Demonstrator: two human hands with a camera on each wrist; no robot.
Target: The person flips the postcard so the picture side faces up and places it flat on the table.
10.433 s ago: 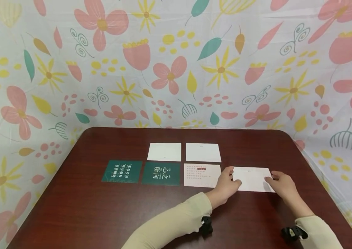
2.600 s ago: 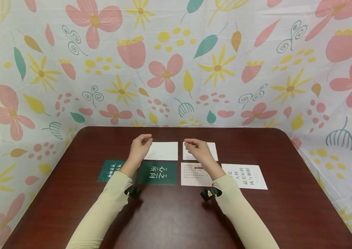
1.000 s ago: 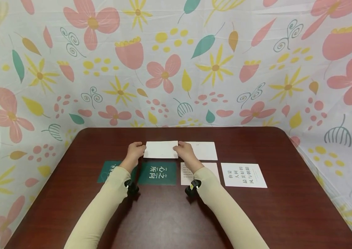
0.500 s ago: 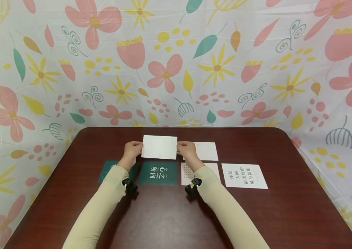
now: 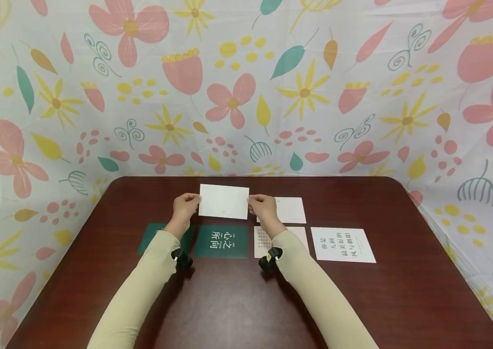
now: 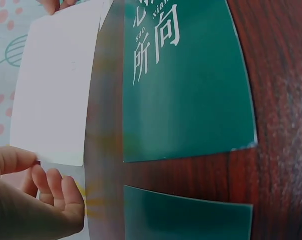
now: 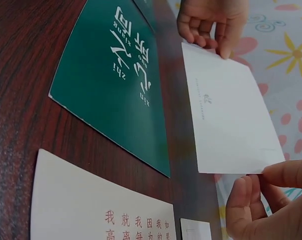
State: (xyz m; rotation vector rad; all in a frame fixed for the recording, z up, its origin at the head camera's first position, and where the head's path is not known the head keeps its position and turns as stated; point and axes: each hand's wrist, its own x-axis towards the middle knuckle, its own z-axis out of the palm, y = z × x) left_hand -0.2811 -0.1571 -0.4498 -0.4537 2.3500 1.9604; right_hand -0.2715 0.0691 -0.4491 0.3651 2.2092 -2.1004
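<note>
A white postcard (image 5: pixel 223 202) is raised and tilted up above the back of the table, its nearly blank side with small faint print towards the head camera. My left hand (image 5: pixel 184 211) pinches its left edge. At the opposite short edge, my right hand (image 5: pixel 266 211) pinches it between thumb and fingers. The left wrist view shows the left thumb and fingers meeting at a corner of the postcard (image 6: pixel 55 90). In the right wrist view both hands hold the postcard (image 7: pixel 231 120) by its ends. What is on its far side is hidden.
On the dark wooden table (image 5: pixel 233 305), a green card (image 5: pixel 209 248) with white characters lies in front. Left of it is another green card (image 5: pixel 144 240), partly behind my sleeve. To the right lie a pale card with red print (image 5: pixel 296 235), a white lettered card (image 5: pixel 342 245) and a white card (image 5: pixel 292 211).
Earlier both hands were at the front-right card, which then showed its blank side and now shows lettering. They moved to the back-left postcard, gripped its ends and lifted and tilted it up.
</note>
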